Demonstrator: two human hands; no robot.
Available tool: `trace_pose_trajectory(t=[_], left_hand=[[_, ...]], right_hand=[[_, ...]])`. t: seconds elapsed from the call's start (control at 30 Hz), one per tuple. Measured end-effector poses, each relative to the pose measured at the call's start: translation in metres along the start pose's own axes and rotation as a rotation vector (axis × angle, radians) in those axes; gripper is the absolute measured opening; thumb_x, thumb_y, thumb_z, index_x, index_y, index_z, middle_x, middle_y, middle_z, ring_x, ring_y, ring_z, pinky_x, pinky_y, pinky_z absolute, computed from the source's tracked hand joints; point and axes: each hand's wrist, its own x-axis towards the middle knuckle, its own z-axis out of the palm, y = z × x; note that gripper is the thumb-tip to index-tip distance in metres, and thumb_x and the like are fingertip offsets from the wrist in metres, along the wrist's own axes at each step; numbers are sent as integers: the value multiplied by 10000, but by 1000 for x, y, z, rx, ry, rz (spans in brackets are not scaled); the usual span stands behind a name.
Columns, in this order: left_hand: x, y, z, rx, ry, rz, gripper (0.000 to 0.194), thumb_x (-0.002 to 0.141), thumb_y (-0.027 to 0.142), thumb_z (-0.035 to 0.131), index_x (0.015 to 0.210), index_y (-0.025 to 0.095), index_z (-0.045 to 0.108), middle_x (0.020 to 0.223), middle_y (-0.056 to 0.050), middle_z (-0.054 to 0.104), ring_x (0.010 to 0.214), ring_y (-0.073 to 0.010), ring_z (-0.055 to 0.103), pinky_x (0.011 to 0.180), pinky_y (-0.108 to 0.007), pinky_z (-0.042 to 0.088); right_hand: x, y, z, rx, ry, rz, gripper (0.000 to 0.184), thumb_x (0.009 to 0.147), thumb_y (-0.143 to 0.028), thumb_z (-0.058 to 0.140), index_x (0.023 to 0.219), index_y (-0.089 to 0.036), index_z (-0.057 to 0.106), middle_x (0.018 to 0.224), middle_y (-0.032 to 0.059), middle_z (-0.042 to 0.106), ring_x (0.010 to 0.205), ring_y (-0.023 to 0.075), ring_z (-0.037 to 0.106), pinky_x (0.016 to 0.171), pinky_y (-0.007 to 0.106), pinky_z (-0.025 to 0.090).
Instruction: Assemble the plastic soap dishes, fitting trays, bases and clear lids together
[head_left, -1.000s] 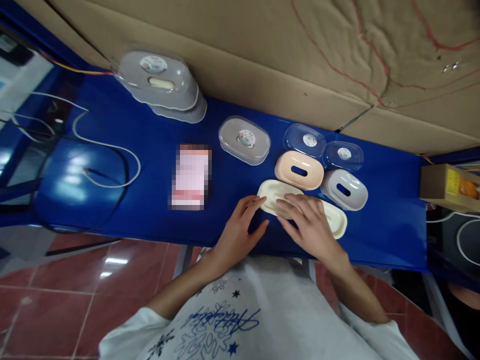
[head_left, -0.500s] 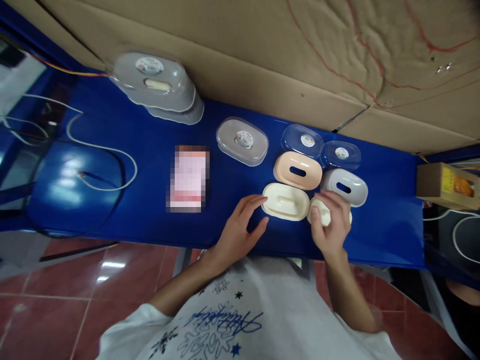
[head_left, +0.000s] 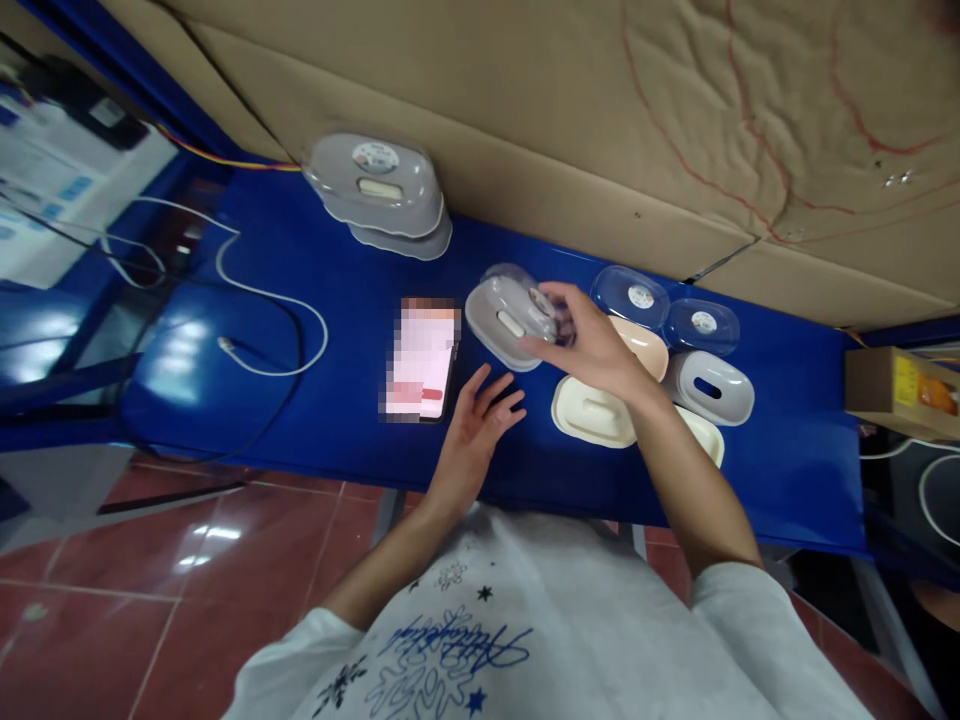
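Observation:
My right hand grips the right end of a clear plastic lid with a round label. The lid is tilted over a grey oval box with a pale slot in its top. Just below the box, my left hand is open with fingers spread and holds nothing. Under my right forearm lie a cream oval tray with a raised ridge and a second cream piece, partly hidden. Behind them sit a peach oval piece and a light-grey slotted piece.
Two clear lids lie behind the peach and grey pieces. A stack of grey lidded boxes stands at the back. Left of my hands is a phone; a white cable curls beyond it. A cardboard box stands at right.
My right hand has left the right-hand cream piece and moved left to the grey box, where its clear lid is now tilted. My left hand has come away from the cream tray.

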Motion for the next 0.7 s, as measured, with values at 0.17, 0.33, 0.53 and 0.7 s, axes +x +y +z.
trace_pose_trajectory(t=[0.17,0.33,0.53,0.7], left_hand=[[9,6,5,-35,-44,-81,781,1011,441,730,1654,355,295,1628,-151,553,1398,-285,665,1229,-531,498],[7,5,8,11,-71,-91,624,1001,392,723,1564,330,461,1519,-124,628,1293,-271,717,1175,-513,544],[-3,4,5,1,-48,-92,435,1004,383,716,1409,284,592,1341,-93,683,1132,-229,744,1064,-453,597],[-6,3,4,-29,-35,-79,356,1018,380,703,1349,270,630,1304,-81,684,1090,-210,745,1014,-413,606]], right_hand=[[-45,-9,-10,47,-17,-16,694,907,-565,800,1484,-290,529,1484,122,646,1281,299,674,1041,478,592],[-21,3,-18,-223,121,-84,716,943,-566,753,1538,-261,496,1592,166,560,1507,361,518,1252,588,431],[43,54,-37,-467,69,48,760,887,-388,794,1575,-266,495,1705,175,453,1538,471,458,1237,765,343],[44,57,-38,-412,35,-21,647,965,-395,704,1572,-276,517,1757,141,396,1644,443,304,1273,774,276]])
